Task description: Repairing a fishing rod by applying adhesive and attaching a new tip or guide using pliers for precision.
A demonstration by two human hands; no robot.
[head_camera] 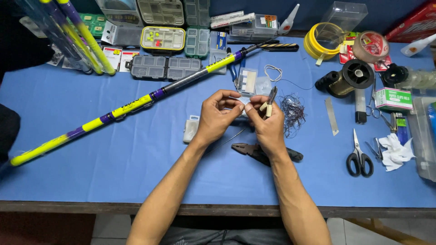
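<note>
Above blue table (pixel 113 159), right hand (pixel 269 124) grips small pliers (pixel 271 100), near-upright, tips up.

Two bare hands meet over a blue table (pixel 136 159) — left hand (pixel 217 115) pinching something tiny, right hand (pixel 268 122) gripping small clippers (pixel 271 100) — with black pliers (pixel 259 152) beneath and a yellow-purple fishing rod (pixel 136 102) alongside.

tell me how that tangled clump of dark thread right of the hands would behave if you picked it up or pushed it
The tangled thread looks thin and loose, so it would probably be floppy and very light, sagging from the fingers. Pushed across the blue table, it would likely drag and bunch rather than roll. Its stray loops sit close to the right hand and could snag.
</note>
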